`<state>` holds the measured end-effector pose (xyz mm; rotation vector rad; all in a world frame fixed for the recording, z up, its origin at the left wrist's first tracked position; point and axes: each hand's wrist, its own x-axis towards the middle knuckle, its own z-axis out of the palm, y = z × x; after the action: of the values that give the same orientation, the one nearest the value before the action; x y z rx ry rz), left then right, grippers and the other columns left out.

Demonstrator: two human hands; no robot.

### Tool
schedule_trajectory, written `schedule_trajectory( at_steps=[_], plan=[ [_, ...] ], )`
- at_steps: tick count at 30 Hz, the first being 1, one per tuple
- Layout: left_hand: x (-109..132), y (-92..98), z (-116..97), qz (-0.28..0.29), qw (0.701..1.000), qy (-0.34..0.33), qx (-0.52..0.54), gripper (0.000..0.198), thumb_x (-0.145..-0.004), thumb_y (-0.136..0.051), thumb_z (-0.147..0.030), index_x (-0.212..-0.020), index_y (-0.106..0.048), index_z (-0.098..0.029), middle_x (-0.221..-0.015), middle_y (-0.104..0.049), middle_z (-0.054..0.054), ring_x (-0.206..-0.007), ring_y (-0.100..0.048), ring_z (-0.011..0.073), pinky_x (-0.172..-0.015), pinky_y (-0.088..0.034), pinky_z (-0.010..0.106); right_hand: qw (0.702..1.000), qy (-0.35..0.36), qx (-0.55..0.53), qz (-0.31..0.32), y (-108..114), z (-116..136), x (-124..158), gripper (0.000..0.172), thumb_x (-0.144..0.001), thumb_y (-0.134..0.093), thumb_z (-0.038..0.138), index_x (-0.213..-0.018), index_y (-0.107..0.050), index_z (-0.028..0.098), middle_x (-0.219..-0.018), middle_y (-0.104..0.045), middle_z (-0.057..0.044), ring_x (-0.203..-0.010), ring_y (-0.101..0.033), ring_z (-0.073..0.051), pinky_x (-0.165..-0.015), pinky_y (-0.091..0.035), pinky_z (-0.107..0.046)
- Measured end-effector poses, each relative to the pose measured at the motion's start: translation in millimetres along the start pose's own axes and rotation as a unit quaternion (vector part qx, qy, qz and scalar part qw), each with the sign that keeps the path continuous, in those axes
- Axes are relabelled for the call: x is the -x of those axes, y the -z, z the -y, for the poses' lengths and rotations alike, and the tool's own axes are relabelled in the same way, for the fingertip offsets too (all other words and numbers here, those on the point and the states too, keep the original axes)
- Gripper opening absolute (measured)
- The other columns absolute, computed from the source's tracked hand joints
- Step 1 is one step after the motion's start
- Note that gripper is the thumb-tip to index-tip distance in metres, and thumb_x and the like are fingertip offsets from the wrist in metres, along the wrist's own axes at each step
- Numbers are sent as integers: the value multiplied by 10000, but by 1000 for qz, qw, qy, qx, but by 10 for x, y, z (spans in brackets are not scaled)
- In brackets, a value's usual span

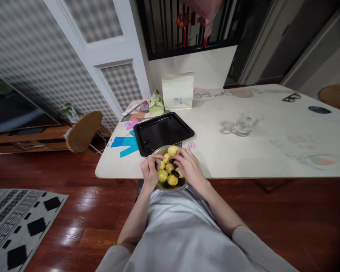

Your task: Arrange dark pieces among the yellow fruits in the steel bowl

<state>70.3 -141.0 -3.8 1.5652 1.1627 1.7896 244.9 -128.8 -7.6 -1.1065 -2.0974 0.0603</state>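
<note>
A metal bowl (160, 187) at the table's front edge holds several yellow lemons (172, 180) and a few dark, elongated grapes (175, 173). My left hand (150, 170) is at the bowl's left rim with its fingers curled and pressed together; whatever is between them is hidden. From the right, my right hand (188, 166) reaches over the rim, its fingertips closed at a dark grape among the lemons. Just beyond the bowl lies a black rectangular tray (166, 130), with small dark pieces near its front left corner.
A white paper bag (178, 90) stands behind the tray, beside a green package (156, 102). To the right are a clear glass (242, 126) and, farther off, dark-framed glasses (291, 97). Drawings mark the white table (215, 158). A wooden chair (84, 132) stands left.
</note>
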Motion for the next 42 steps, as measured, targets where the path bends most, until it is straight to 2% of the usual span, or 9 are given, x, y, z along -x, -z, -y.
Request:
schedule_trajectory(
  at_steps=[4, 9, 15, 19, 21, 26, 30, 38, 42],
  plan=[
    [-5, -3, -13, 6, 1000, -10, 13, 633, -1065, -371, -574, -775, -746, -155, -475, -474, -35, -443, -443, 102, -544, -381, 264, 999, 3, 42, 9, -37, 10, -7, 205, -936, -619, 73, -1031, -725, 221, -988, -620, -76, -955, -554, -263, -752, -526, -373],
    [-3, -3, -36, 1, 1000, 10, 15, 663, -1054, -371, -607, -766, -759, -152, -466, -477, -26, -443, -444, 105, -544, -381, 264, 998, 2, 52, 32, -59, 17, -21, 199, -960, -582, 90, -1022, -726, 213, -999, -620, -84, -955, -540, -266, -778, -512, -382],
    [-15, -44, -96, -25, 992, 60, 104, 684, -1033, -400, -642, -690, -736, -154, -423, -441, -25, -418, -436, 107, -504, -365, 251, 998, 6, -63, -9, -15, 119, 0, 214, -1003, -534, 105, -1066, -711, 206, -987, -657, -80, -976, -573, -259, -863, -524, -395],
    [-9, -96, -140, -70, 977, 100, 175, 653, -1032, -427, -614, -636, -683, -163, -403, -404, -36, -431, -465, 113, -534, -397, 242, 988, 22, -151, -25, -25, 269, 78, 109, -991, -623, 181, -1082, -675, 209, -1007, -687, -73, -977, -610, -252, -896, -531, -404],
    [9, -118, -155, -89, 972, 106, 190, 635, -1028, -440, -605, -627, -664, -168, -405, -394, -42, -434, -458, 113, -537, -393, 239, 983, 16, -181, -18, -55, 345, 115, 119, -959, -681, 202, -1074, -655, 207, -1020, -695, -76, -983, -629, -254, -882, -539, -396],
    [78, -140, -160, -115, 977, 82, 162, 616, -1041, -420, -568, -614, -638, -182, -438, -436, -32, -487, -497, 126, -578, -405, 251, 976, -26, -217, -8, -132, 469, 146, 236, -874, -711, 118, -1062, -612, 218, -1012, -685, -64, -956, -658, -238, -828, -551, -349],
    [106, -138, -152, -116, 980, 66, 148, 616, -1041, -401, -568, -608, -625, -191, -439, -421, -31, -495, -491, 137, -591, -409, 264, 973, -30, -230, -15, -143, 498, 150, 277, -849, -698, 82, -1065, -596, 224, -1013, -680, -57, -961, -664, -228, -842, -548, -335],
    [104, -146, -170, -106, 974, 61, 193, 586, -1042, -424, -536, -607, -612, -191, -437, -389, -37, -491, -469, 133, -580, -393, 262, 961, -44, -273, -26, -164, 505, 158, 286, -828, -679, 61, -1030, -585, 240, -992, -668, -37, -963, -646, -221, -848, -531, -331],
    [97, -146, -172, -115, 974, 77, 177, 584, -1038, -430, -543, -614, -620, -188, -435, -403, -39, -480, -479, 128, -566, -391, 254, 951, -64, -303, -28, -157, 535, 144, 264, -818, -677, 77, -1008, -585, 234, -952, -650, -23, -885, -631, -201, -783, -527, -307]
  ],
)
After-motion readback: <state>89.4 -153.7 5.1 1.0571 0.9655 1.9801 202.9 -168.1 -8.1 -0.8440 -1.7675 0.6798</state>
